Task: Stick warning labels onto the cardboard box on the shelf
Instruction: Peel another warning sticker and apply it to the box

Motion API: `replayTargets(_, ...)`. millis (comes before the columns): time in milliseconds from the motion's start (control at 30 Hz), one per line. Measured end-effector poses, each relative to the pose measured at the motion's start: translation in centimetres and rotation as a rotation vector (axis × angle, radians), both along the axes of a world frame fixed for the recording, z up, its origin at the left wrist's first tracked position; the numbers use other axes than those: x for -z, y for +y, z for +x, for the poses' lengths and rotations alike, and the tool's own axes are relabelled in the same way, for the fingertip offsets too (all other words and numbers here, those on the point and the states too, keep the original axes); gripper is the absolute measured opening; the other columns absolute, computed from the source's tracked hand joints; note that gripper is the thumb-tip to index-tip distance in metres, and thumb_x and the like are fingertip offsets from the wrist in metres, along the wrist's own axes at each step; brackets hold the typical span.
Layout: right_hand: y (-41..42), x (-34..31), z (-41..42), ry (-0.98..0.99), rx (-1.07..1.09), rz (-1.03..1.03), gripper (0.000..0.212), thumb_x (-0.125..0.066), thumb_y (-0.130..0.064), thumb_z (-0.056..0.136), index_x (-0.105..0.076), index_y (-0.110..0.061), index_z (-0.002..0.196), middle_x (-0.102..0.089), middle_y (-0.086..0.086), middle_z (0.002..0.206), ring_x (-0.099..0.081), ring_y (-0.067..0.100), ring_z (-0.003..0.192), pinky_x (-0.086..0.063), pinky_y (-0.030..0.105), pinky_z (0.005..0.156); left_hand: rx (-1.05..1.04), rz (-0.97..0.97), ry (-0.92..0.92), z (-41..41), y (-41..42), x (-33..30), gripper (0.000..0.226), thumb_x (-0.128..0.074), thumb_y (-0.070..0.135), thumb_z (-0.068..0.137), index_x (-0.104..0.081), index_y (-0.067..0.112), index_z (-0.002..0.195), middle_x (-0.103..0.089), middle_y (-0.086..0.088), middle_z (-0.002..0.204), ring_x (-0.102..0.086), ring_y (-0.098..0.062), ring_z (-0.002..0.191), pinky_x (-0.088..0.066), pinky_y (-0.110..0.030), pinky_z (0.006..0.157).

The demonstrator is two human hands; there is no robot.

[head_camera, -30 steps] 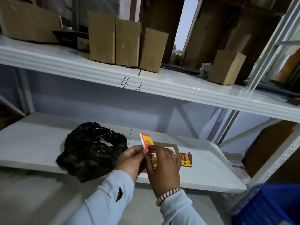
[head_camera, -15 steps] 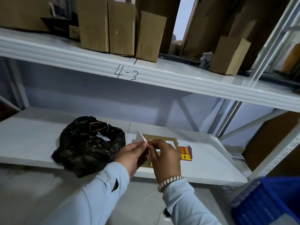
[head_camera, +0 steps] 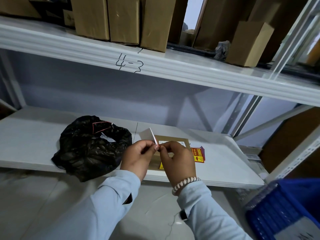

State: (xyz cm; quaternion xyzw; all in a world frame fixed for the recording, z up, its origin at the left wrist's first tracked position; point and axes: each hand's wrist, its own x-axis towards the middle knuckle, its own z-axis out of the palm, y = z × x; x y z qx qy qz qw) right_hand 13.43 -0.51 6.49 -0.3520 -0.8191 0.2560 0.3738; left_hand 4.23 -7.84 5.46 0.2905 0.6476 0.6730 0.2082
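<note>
A flat cardboard box (head_camera: 180, 141) lies on the lower white shelf (head_camera: 225, 163), mostly behind my hands; a white address label and a yellow sticker show on its top. Just above it, my left hand (head_camera: 138, 156) and my right hand (head_camera: 176, 161) pinch one warning label (head_camera: 149, 135) between their fingertips. Its white backing faces me and a thin red edge shows along the right side. A small stack of red and yellow warning labels (head_camera: 198, 155) lies on the shelf right of the box.
A crumpled black plastic bag (head_camera: 90, 148) sits on the shelf left of my hands. The upper shelf (head_camera: 155, 66), marked 4-3, carries several upright cardboard boxes. A blue plastic crate (head_camera: 284, 210) stands at the lower right, beside the rack's upright post.
The label has turned from its red and yellow face to its white backing, and both hands have closed their fingertips on its lower corner. The view has tilted downward.
</note>
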Motion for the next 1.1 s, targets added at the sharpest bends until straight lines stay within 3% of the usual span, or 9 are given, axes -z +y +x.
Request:
replayTargets(133,-0.1,-0.2,0.2,-0.004,0.037,0.002,0.025,-0.049,-0.044,0.074,-0.068,-0.028,0.076,-0.073,-0.009,0.076,-0.067,0.015,0.081,-0.052,0.040,0.077,0.018,-0.020,0.020,-0.1,0.0,0.2,0.026,-0.067,0.018,0.085,-0.071,0.038,0.070,-0.073,0.012,0.078,-0.066,-0.012,0.084,-0.050,-0.033,0.088)
replayTargets(233,0.0,-0.2,0.3,0.003,0.059,-0.012,0.017,-0.051,-0.041,0.075,-0.064,-0.030,0.074,-0.071,-0.011,0.075,-0.067,0.014,0.079,-0.052,0.041,0.077,0.039,-0.041,0.017,-0.2,0.0,0.3,0.019,-0.065,0.017,0.087,-0.071,0.030,0.074,-0.074,0.011,0.082,-0.066,-0.011,0.082,-0.050,-0.035,0.088)
replayTargets(333,0.4,0.1,0.4,0.024,0.087,-0.056,0.011,-0.051,-0.039,0.075,-0.055,-0.038,0.065,-0.068,-0.012,0.070,-0.067,0.013,0.074,-0.052,0.043,0.078,0.035,-0.079,0.023,-0.3,0.1,0.5,0.017,-0.062,0.015,0.088,-0.067,0.025,0.074,-0.070,0.007,0.078,-0.062,-0.015,0.077,-0.050,-0.043,0.088)
replayTargets(400,0.7,0.0,0.5,0.031,0.092,-0.102,0.018,-0.055,-0.033,0.077,-0.051,-0.039,0.061,-0.066,-0.013,0.068,-0.066,0.013,0.073,-0.052,0.043,0.078,0.020,-0.103,0.016,-0.4,0.1,0.6,0.018,-0.061,0.017,0.088,-0.064,0.025,0.073,-0.070,0.004,0.080,-0.065,-0.020,0.082,-0.052,-0.043,0.087)
replayTargets(567,2.0,-0.4,1.2,0.030,0.170,-0.214,0.012,-0.057,-0.025,0.084,-0.064,-0.022,0.074,-0.069,-0.004,0.076,-0.062,0.019,0.075,-0.046,0.028,0.064,-0.017,-0.175,0.021,-0.8,-0.2,0.3,0.017,-0.057,0.016,0.091,-0.061,0.021,0.074,-0.067,0.000,0.080,-0.059,-0.019,0.077,-0.049,-0.032,0.078)
replayTargets(667,2.9,-0.6,1.8,0.059,0.195,-0.279,0.016,-0.056,-0.022,0.087,-0.068,-0.013,0.081,-0.067,-0.001,0.075,-0.055,0.011,0.065,-0.035,0.015,0.053,-0.057,-0.179,-0.031,-1.5,-0.2,0.6,0.019,-0.057,0.015,0.090,-0.060,0.020,0.072,-0.069,-0.005,0.084,-0.065,-0.026,0.085,-0.051,-0.038,0.083)
replayTargets(867,4.3,0.0,2.6,0.144,0.284,-0.480,0.023,-0.052,-0.020,0.085,-0.069,-0.016,0.070,-0.073,0.001,0.076,-0.066,0.025,0.076,-0.053,0.036,0.073,-0.153,-0.196,-0.121,-3.5,-0.3,1.9,0.022,-0.059,0.015,0.086,-0.062,0.023,0.066,-0.069,-0.007,0.079,-0.067,-0.036,0.091,-0.052,-0.052,0.091)
replayTargets(1000,4.8,-0.2,3.4,0.206,0.318,-0.568,0.031,-0.049,-0.015,0.088,-0.065,-0.019,0.062,-0.071,-0.003,0.072,-0.066,0.025,0.074,-0.050,0.032,0.071,-0.207,-0.203,-0.159,-4.5,-0.3,2.3,0.021,-0.055,0.015,0.087,-0.061,0.022,0.068,-0.069,-0.006,0.078,-0.068,-0.033,0.091,-0.053,-0.052,0.090)
replayTargets(1100,5.4,0.0,3.9,0.267,0.369,-0.632,0.034,-0.047,-0.015,0.090,-0.064,-0.018,0.060,-0.070,0.001,0.072,-0.069,0.028,0.078,-0.053,0.038,0.078,-0.296,-0.196,-0.216,-5.2,-0.6,2.2,0.024,-0.049,0.013,0.090,-0.058,0.023,0.069,-0.066,-0.003,0.073,-0.069,-0.032,0.087,-0.054,-0.047,0.090)
